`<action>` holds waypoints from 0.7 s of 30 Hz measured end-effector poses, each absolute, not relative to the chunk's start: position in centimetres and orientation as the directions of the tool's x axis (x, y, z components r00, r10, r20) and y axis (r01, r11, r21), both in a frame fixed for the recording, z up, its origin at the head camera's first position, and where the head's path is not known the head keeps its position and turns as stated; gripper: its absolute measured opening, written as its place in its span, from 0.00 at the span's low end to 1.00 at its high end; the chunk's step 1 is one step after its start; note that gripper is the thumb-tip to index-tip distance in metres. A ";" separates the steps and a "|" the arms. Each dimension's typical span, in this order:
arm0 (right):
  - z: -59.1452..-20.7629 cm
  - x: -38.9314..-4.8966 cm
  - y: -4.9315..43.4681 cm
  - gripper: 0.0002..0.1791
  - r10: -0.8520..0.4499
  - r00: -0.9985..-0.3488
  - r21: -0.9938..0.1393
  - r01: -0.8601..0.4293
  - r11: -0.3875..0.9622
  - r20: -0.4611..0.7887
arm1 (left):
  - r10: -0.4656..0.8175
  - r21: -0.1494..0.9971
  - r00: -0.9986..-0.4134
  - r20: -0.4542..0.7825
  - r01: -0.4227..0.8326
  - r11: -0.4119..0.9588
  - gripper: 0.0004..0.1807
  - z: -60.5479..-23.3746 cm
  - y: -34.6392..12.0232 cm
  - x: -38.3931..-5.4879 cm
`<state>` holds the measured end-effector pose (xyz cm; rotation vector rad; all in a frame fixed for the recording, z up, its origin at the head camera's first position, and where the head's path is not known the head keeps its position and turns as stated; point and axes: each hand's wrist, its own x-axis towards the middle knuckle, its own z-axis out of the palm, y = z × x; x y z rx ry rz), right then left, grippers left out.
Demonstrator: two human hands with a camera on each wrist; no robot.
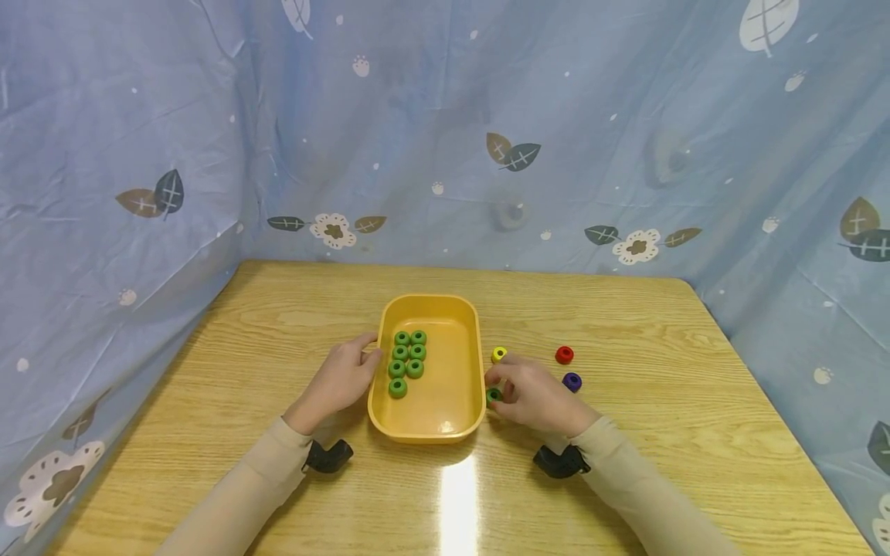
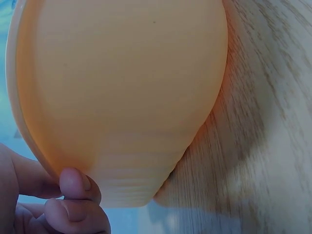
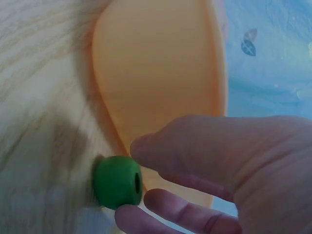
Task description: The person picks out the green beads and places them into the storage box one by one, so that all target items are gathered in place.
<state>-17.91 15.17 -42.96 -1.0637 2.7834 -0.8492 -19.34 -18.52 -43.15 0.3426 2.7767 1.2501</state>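
Note:
A yellow-orange tray stands on the table, with several green beads in rows along its left half. My left hand rests at the tray's left side, the thumb and bent fingers at its rim without pinching it. Outside the tray's right wall, a single green bead sits on the table, its hole showing. My right hand is around this bead, thumb and fingertips spread at its edges and not closed on it. The right thumb overlaps the tray's outer wall in the right wrist view.
A yellow bead lies just beyond the right hand. Further right are a red bead and a purple bead. The wooden table is bordered by a blue patterned curtain at the back and sides.

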 end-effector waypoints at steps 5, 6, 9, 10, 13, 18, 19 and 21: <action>-43.3 -17.9 15.0 0.13 -0.638 -0.749 -0.479 -0.632 0.609 0.178 | 0.232 0.745 -0.972 0.023 0.172 0.644 0.26 -43.2 -18.5 -19.3; -43.4 -17.9 15.0 0.12 -0.638 -0.750 -0.476 -0.632 0.612 0.175 | 0.231 0.745 -0.973 0.023 0.171 0.645 0.26 -43.1 -18.5 -19.3; -43.5 -17.8 15.0 0.12 -0.643 -0.746 -0.463 -0.638 0.615 0.174 | 0.227 0.745 -0.973 0.026 0.170 0.645 0.26 -43.1 -18.4 -19.2; -43.5 -17.8 15.0 0.12 -0.643 -0.746 -0.460 -0.638 0.617 0.172 | 0.227 0.744 -0.973 0.029 0.173 0.646 0.26 -43.1 -18.4 -19.2; -43.5 -17.8 15.0 0.11 -0.642 -0.747 -0.453 -0.639 0.622 0.171 | 0.227 0.745 -0.973 0.035 0.177 0.643 0.25 -43.1 -18.3 -19.1; -43.7 -17.8 15.0 0.11 -0.643 -0.744 -0.438 -0.647 0.624 0.184 | 0.228 0.757 -0.973 0.027 0.168 0.632 0.26 -43.1 -18.3 -18.9; -43.8 -17.8 15.0 0.11 -0.643 -0.743 -0.438 -0.648 0.623 0.186 | 0.228 0.759 -0.973 0.025 0.167 0.630 0.26 -43.1 -18.3 -18.9; -43.7 -17.8 15.1 0.11 -0.639 -0.746 -0.447 -0.643 0.621 0.186 | 0.229 0.759 -0.973 0.028 0.170 0.628 0.26 -43.2 -18.2 -18.9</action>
